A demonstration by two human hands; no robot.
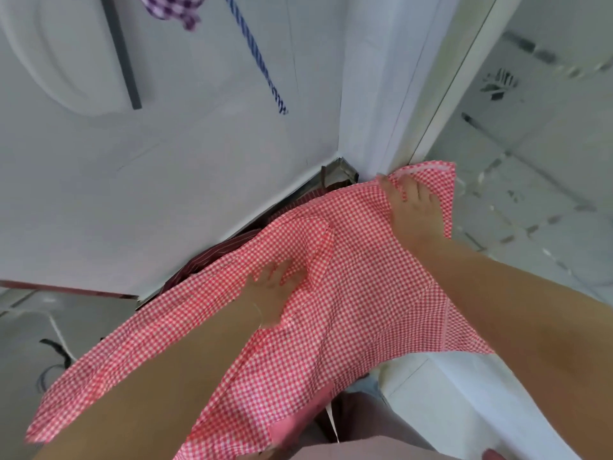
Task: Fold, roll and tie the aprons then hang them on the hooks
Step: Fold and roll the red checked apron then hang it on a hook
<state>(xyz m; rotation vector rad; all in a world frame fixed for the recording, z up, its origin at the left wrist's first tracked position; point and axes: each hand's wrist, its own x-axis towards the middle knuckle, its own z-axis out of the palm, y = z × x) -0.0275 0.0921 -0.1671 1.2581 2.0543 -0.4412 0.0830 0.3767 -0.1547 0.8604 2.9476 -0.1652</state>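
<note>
Red-checked apron spread under both | left hand flat, pressing | right hand flat on far corner

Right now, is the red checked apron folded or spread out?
Mostly spread: the red checked apron lies open, both hands flat on it, one fold ridge.

Red-and-white gingham apron; purple-checked cloth (blue-striped tie)

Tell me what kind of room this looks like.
Probably a laundry or utility room: a white appliance under the red apron, tiled floor, and checked cloth hanging above.
</note>
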